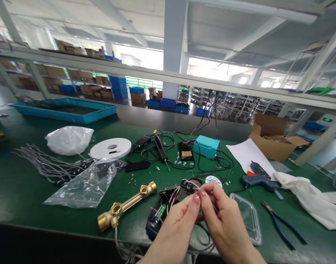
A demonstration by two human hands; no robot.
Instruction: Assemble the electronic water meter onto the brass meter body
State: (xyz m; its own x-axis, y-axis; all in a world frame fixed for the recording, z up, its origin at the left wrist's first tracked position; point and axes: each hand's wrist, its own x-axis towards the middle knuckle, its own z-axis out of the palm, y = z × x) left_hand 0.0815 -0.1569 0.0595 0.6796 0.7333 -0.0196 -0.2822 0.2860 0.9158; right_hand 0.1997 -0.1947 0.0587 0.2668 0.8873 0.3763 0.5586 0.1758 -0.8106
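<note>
My left hand (180, 220) and my right hand (225, 216) meet thumb to thumb, both closed in a pinch on a thin grey cable (194, 184). The cable's end is hidden by my fingers. Behind and left of my left hand lies an opened dark device housing (151, 223) with a green circuit board, a battery-like green part and red and white wires. A brass pipe fitting (129, 204) with two round openings rests to the left, a grey cable hanging from it over the table edge. A clear plastic lid (246, 216) lies beside my right hand.
Blue-handled pliers (283, 225), a glue gun (258, 179) and white cloth (313, 198) lie right. A teal soldering station (206, 146) and soldering iron (160, 148) stand behind. Left are a plastic bag (82, 187), bundled grey cables (46, 165) and a blue tray (85, 116).
</note>
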